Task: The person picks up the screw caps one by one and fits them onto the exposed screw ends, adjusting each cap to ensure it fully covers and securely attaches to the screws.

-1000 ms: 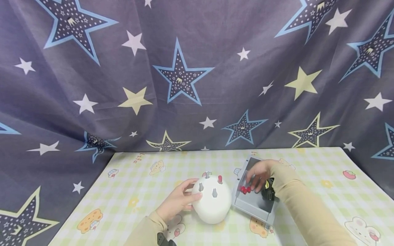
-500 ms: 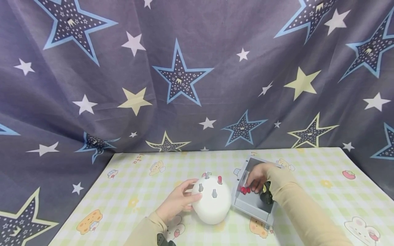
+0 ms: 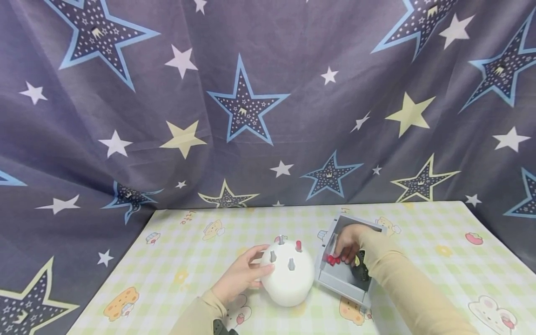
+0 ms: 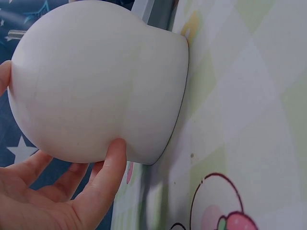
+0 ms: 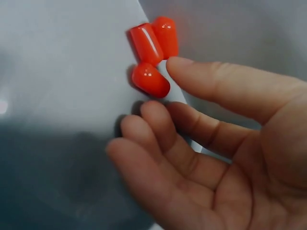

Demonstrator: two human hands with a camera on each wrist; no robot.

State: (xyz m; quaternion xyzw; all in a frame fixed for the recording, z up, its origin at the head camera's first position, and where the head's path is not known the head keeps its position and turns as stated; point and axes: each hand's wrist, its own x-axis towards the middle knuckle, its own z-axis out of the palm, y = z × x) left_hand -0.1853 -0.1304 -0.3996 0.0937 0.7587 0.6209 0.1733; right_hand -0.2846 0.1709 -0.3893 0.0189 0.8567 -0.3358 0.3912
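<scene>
In the head view a white rounded dome (image 3: 288, 286) stands on the table. Several grey threaded studs (image 3: 291, 264) stick up from its top, and a red cap (image 3: 298, 246) covers one. My left hand (image 3: 244, 274) holds the dome's left side, fingers and thumb spread around it; in the left wrist view fingertips (image 4: 116, 148) press its wall. My right hand (image 3: 353, 239) is inside a grey tray (image 3: 341, 284). The right wrist view shows three loose red caps (image 5: 149, 80) by the tray wall; thumb and bent fingers are close to them, with none pinched.
A checked tablecloth (image 3: 435, 279) with cartoon prints covers the table. Behind its far edge hangs a dark curtain (image 3: 293, 158) with stars. The tray stands just right of the dome, and its raised walls surround the right fingers.
My right hand has moved lower into the tray, its fingers drawing in toward the red caps. The left hand and the dome stay in place.
</scene>
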